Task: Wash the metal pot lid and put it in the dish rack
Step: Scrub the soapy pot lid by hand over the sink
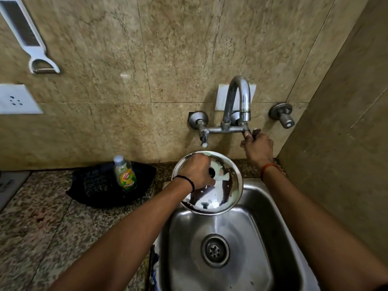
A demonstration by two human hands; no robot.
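over the steel sink [247, 198], we see no water yet. our left hand [196, 172] grips the pot lid [220, 198] knob, our right hand [257, 147] curls round the tap handle [253, 133]. washing and racking are left.

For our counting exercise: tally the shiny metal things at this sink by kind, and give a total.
Pot lid: 1
Sink: 1
Spout: 1
Tap valves: 3, left, middle under right hand, right
Drain strainer: 1
Total: 7

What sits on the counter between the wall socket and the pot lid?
In the head view, a dish soap bottle stands in a black basket, between the wall socket and the pot lid that the left hand holds.
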